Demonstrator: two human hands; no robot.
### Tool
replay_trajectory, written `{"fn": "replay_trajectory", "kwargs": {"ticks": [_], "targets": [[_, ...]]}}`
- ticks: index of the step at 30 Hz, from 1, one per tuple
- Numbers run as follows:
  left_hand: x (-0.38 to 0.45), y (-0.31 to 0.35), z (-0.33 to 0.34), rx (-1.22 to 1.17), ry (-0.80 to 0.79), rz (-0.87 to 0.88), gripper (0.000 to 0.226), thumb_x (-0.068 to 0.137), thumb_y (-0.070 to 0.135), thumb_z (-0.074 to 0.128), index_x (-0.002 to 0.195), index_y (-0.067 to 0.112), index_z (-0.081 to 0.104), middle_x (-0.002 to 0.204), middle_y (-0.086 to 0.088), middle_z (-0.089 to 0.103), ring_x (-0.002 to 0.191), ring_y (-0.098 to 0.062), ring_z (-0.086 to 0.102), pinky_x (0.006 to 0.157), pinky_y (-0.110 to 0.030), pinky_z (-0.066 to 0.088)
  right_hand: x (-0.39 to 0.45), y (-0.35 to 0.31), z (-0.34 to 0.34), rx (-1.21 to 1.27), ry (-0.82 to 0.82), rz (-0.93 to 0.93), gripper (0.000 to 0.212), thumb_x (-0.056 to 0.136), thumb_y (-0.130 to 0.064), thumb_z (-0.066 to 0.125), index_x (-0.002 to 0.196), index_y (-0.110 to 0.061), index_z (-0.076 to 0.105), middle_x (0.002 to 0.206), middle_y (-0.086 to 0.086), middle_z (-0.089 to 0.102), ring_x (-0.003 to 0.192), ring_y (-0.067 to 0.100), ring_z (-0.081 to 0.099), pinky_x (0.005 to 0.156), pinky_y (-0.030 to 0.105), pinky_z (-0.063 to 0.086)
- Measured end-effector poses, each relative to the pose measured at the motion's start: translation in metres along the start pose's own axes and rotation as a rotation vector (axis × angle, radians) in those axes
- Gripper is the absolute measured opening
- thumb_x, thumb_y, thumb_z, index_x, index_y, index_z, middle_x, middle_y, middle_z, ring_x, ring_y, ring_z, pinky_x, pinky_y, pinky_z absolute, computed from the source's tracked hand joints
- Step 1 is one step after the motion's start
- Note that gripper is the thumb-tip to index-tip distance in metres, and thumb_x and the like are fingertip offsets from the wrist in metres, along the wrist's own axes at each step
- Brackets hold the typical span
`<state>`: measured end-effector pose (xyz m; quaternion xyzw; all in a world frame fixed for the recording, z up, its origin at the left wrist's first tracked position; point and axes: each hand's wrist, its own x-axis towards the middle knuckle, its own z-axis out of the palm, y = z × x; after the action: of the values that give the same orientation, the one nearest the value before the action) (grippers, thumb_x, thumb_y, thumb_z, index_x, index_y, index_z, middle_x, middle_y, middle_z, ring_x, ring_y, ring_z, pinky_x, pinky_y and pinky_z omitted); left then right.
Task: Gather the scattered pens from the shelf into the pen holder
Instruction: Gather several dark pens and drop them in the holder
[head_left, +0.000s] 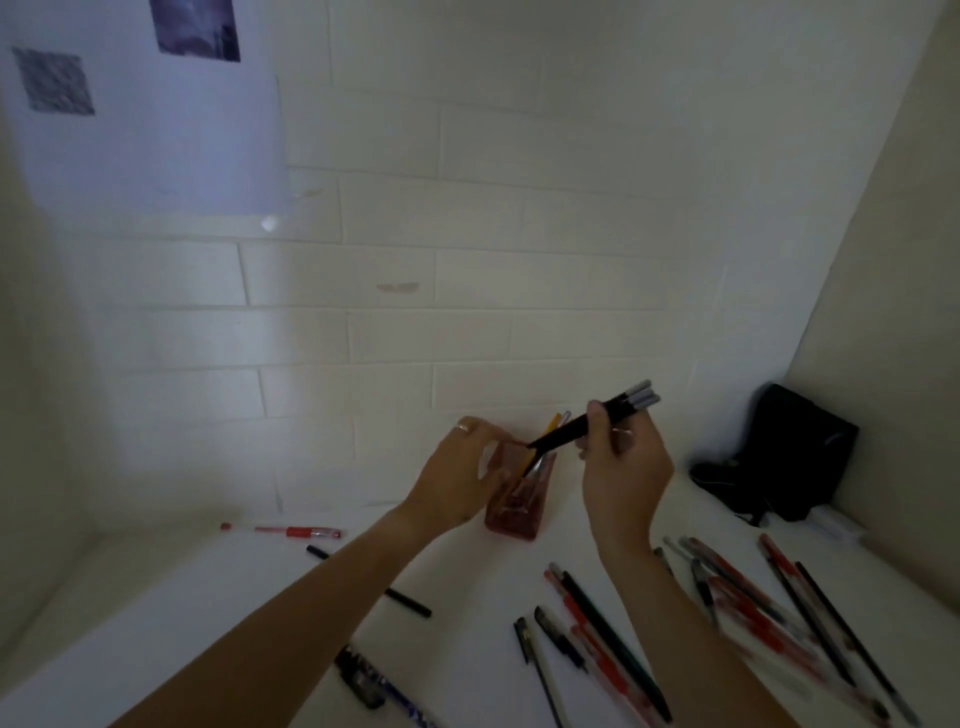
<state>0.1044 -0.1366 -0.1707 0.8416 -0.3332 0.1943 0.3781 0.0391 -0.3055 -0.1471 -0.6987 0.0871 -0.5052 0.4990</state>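
Observation:
A translucent red pen holder (514, 512) stands on the white shelf (208, 613) near the back wall, with a yellow pencil (549, 425) and a few pens inside. My left hand (457, 475) grips the holder's left side. My right hand (623, 470) holds a bundle of black pens (597, 420) tilted, with their tips at the holder's mouth. A red pen (291, 531) lies to the left. Black pens (408, 603) lie under my left forearm. Several red and black pens (608, 639) are scattered at the front right.
A black bag (779, 457) sits in the right back corner against the side wall. A blue patterned pen (384, 686) lies at the front edge. Paper sheets (156, 119) hang on the tiled wall at upper left.

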Motion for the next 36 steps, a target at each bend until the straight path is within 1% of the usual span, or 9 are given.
{"fn": "replay_trajectory", "kwargs": {"ticks": [6,10,15,19,23,28,30,33,36], "targets": [[0.002,-0.006,0.027,0.055,-0.069,0.036,0.029,0.072,0.002,0.065,0.095,0.015,0.076,0.09,-0.003,0.069,0.081,-0.016,0.061,0.075,-0.029,0.051,-0.002,0.032,0.027,-0.274,-0.2,0.129,0.022,0.094,-0.027,0.065,0.081,-0.009,0.067,0.074,0.003,0.071,0.064,0.015,0.065,0.05,0.007,0.039],[-0.001,-0.006,0.035,0.067,0.019,-0.003,0.018,0.079,0.003,0.067,0.091,0.014,0.073,0.087,-0.002,0.062,0.08,-0.016,0.055,0.066,-0.014,0.034,-0.005,0.041,0.038,-0.478,-0.347,0.192,0.026,0.089,-0.034,0.071,0.089,-0.008,0.074,0.084,0.009,0.073,0.067,0.021,0.062,0.044,0.017,0.026],[-0.003,-0.009,0.043,0.036,0.063,-0.044,0.014,0.081,0.002,0.069,0.091,0.012,0.073,0.09,-0.006,0.063,0.084,-0.016,0.053,0.067,-0.01,0.029,-0.006,0.044,0.046,-0.465,-0.401,0.234,0.036,0.082,-0.033,0.078,0.107,-0.008,0.069,0.099,0.012,0.071,0.086,0.028,0.068,0.06,0.027,0.045],[-0.013,-0.008,0.04,-0.003,0.036,-0.021,0.026,0.085,0.003,0.066,0.107,0.015,0.069,0.105,-0.003,0.059,0.093,-0.012,0.052,0.076,-0.007,0.037,-0.01,0.05,0.038,-0.373,-0.367,0.317,0.048,0.081,-0.038,0.079,0.106,-0.008,0.051,0.09,0.011,0.065,0.079,0.027,0.063,0.052,0.027,0.037],[-0.032,-0.017,0.022,-0.057,-0.013,0.035,0.046,0.088,0.009,0.065,0.132,0.018,0.053,0.126,-0.001,0.048,0.106,-0.009,0.054,0.088,-0.018,0.048,-0.018,0.047,0.027,-0.383,-0.343,0.336,0.055,0.086,-0.059,0.064,0.109,-0.011,0.047,0.087,0.01,0.066,0.08,0.03,0.065,0.063,0.033,0.045],[-0.066,-0.054,-0.015,0.202,-0.041,-0.14,0.034,0.089,0.0,0.057,0.118,0.016,0.063,0.118,-0.005,0.06,0.108,-0.021,0.058,0.091,-0.032,0.049,-0.058,0.014,0.018,-0.4,-0.167,0.03,0.019,0.096,-0.033,0.057,0.096,-0.017,0.047,0.084,0.002,0.057,0.07,0.022,0.055,0.059,0.032,0.04],[-0.081,-0.069,-0.034,0.425,-0.124,-0.276,0.044,0.085,-0.007,0.049,0.122,0.014,0.061,0.124,-0.006,0.057,0.115,-0.025,0.054,0.093,-0.037,0.048,-0.081,0.012,0.024,-0.342,-0.388,-0.036,0.01,0.093,-0.023,0.061,0.087,-0.018,0.054,0.078,0.001,0.061,0.067,0.019,0.057,0.059,0.032,0.045],[-0.099,-0.085,-0.062,0.726,-0.252,-0.421,0.04,0.089,-0.003,0.044,0.125,0.009,0.055,0.129,-0.01,0.052,0.118,-0.028,0.051,0.093,-0.039,0.047,-0.118,0.015,0.035,-0.363,-0.866,-0.032,0.011,0.09,-0.029,0.066,0.091,-0.019,0.068,0.087,0.0,0.064,0.078,0.015,0.06,0.072,0.03,0.051],[-0.111,-0.096,-0.079,0.796,-0.323,-0.498,0.033,0.095,0.004,0.039,0.125,0.007,0.053,0.128,-0.012,0.051,0.118,-0.029,0.052,0.094,-0.039,0.046,-0.148,0.015,0.044,-0.457,-1.026,-0.042,0.029,0.09,-0.038,0.067,0.111,-0.019,0.071,0.104,0.002,0.061,0.097,0.016,0.058,0.084,0.026,0.049]]}}
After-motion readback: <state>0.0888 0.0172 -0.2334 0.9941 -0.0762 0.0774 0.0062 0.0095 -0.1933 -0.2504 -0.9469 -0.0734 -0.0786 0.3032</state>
